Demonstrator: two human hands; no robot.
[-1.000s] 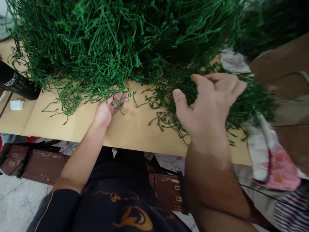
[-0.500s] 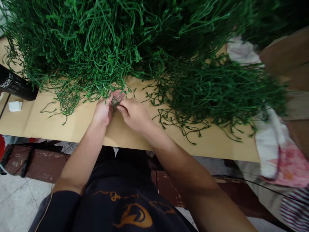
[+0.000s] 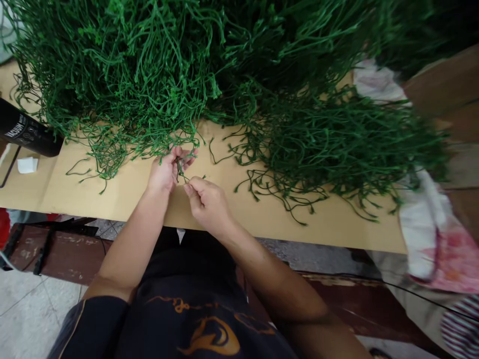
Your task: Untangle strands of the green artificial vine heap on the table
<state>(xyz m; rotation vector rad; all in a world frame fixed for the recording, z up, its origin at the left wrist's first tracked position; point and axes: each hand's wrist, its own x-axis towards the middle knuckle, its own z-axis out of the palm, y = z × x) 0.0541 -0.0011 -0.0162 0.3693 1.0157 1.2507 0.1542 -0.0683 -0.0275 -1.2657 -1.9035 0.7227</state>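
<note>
My left hand (image 3: 164,169) holds a few thin green plastic stems (image 3: 180,167) with small budded tips, just in front of a big heap of similar green stems (image 3: 149,75). Close to it on the right, my right hand (image 3: 207,199) pinches the lower end of one stem between thumb and forefinger. The stem spans the short gap between both hands. A flatter pile of green stems (image 3: 337,144) lies to the right, its ends spread toward the front. A few loose stems (image 3: 107,159) lie left of my left hand.
Cardboard (image 3: 93,197) covers the table. A black vacuum bottle (image 3: 32,129) and a small white piece (image 3: 27,165) are at the left. A white and pink cloth (image 3: 436,239) hangs at the right edge. A dark red wooden bar (image 3: 63,249) runs below the table's front.
My right hand has moved down, away from my left hand, with the stem's end in its pinch. A loose stem now lies bent between the hands and the right pile.
</note>
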